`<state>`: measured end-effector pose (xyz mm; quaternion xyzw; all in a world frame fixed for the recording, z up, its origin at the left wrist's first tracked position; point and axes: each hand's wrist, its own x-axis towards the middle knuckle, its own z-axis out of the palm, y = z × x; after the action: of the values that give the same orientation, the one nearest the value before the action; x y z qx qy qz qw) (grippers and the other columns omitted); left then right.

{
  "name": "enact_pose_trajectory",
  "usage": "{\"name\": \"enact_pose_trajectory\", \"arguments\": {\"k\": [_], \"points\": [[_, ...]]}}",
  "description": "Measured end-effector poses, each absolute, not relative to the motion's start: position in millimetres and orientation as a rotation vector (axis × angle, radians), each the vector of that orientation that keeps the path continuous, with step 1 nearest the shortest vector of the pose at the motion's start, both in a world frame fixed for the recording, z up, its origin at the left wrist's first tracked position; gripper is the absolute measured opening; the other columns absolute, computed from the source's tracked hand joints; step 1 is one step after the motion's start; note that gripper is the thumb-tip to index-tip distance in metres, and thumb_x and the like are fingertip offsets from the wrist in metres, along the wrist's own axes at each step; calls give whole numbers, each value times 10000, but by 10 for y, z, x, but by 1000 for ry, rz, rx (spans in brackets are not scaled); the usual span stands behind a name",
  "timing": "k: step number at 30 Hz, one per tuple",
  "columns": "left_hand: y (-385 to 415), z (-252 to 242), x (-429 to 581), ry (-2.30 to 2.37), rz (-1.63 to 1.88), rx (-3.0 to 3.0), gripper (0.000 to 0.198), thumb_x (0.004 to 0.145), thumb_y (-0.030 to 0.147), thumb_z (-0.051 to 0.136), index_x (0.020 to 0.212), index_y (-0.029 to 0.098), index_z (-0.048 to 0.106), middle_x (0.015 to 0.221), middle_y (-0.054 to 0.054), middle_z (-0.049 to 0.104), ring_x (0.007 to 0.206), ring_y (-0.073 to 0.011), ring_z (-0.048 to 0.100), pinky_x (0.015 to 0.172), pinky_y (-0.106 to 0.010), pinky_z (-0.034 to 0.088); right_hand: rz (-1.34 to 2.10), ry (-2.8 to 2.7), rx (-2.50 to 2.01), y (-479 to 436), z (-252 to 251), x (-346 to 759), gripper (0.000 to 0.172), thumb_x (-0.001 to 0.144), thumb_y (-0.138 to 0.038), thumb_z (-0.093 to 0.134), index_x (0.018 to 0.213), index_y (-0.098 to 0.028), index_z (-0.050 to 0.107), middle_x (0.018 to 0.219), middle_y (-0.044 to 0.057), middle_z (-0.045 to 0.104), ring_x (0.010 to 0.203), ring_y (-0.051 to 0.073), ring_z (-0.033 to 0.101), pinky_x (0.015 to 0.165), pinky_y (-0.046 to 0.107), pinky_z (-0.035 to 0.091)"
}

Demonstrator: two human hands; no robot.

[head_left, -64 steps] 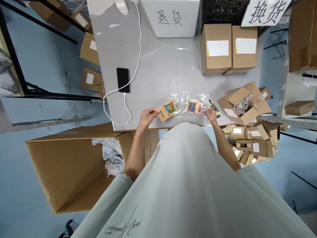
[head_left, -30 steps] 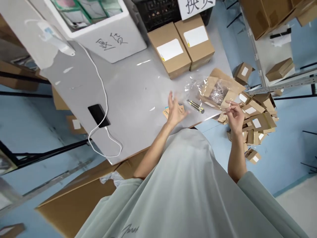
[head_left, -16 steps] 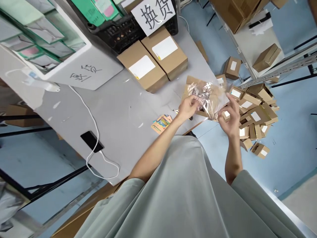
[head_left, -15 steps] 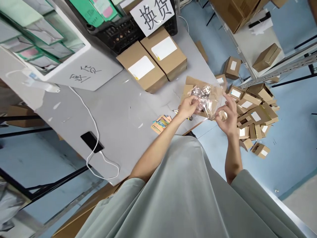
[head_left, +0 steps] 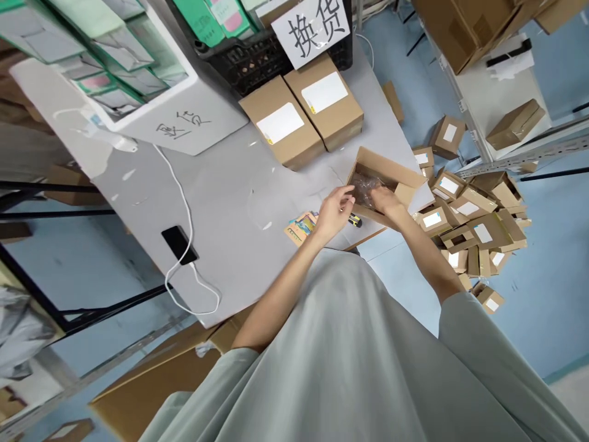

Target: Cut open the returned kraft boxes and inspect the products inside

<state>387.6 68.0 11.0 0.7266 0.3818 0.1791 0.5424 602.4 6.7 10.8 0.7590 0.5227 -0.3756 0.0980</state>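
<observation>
An open cardboard box (head_left: 409, 169) stands at the table's right edge, its flaps spread. Inside lies a crinkled clear plastic bag (head_left: 363, 187), whose contents are too blurred to name. My right hand (head_left: 385, 199) reaches over the box's near side with its fingers closed on the bag, the fingertips partly hidden. At the box's left corner, my left hand (head_left: 335, 212) has its fingers bent and apart, with nothing seen in them. A yellow-and-black utility knife (head_left: 354, 220) lies just below the box. Colourful printed cards (head_left: 301, 227) rest left of my left wrist.
Two closed cardboard boxes (head_left: 301, 113) with white labels stand before a black crate (head_left: 243, 61). A white bin (head_left: 184, 123) holds green-and-white packs. A phone (head_left: 179, 244) with a white cable lies left. Several discarded boxes (head_left: 483, 221) are heaped on the blue floor.
The plastic bag, held up above the cardboard before, is now down inside the box. My right hand has moved left into the box; my left hand has let go of the bag.
</observation>
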Motion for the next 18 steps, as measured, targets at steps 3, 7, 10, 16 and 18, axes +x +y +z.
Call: {"name": "enact_pose_trajectory", "arguments": {"k": [3, 7, 10, 16, 18], "points": [[855, -4, 3351, 1065, 487, 1703, 346, 1075, 334, 645, 1378, 238, 782, 1442, -117, 816, 1189, -260, 824, 1000, -386, 687, -1129, 1474, 2135, 156, 92, 5979, 384, 1047, -129, 666, 1377, -5, 816, 1491, 385, 731, 1354, 444, 781, 1134, 487, 621], [1078, -410, 2650, 1456, 205, 1726, 472, 1012, 276, 705, 1476, 188, 708, 1569, -179, 748, 1329, -322, 778, 1161, -476, 628, -1059, 1615, 2239, -139, 184, 6035, 437, 1078, -139, 559, 1412, -67, 830, 1505, 312, 759, 1414, 405, 753, 1216, 479, 577], [1092, -705, 2330, 1580, -122, 1775, 707, 934, 231, 798, 1604, 108, 609, 1650, -272, 663, 1536, -416, 651, 1284, -533, 523, -884, 1779, 2535, -518, 348, 6060, 489, 1119, -236, 520, 1519, -110, 770, 1574, 268, 720, 1434, 398, 723, 1262, 528, 555], [864, -907, 2232, 1496, -258, 1930, 942, 828, 164, 867, 1704, 137, 522, 1781, -275, 514, 1638, -456, 514, 1352, -549, 395, -506, 2016, 3055, -935, 704, 5517, 406, 1164, -356, 497, 1412, -201, 780, 1422, 208, 784, 1376, 374, 723, 1250, 593, 566], [798, -894, 2220, 1549, -236, 1973, 943, 849, 185, 855, 1723, 121, 508, 1730, -296, 543, 1578, -462, 555, 1324, -556, 396, -537, 2116, 3116, -909, 673, 5160, 404, 1194, -397, 470, 1367, -224, 792, 1381, 187, 802, 1342, 344, 748, 1233, 557, 588]]}}
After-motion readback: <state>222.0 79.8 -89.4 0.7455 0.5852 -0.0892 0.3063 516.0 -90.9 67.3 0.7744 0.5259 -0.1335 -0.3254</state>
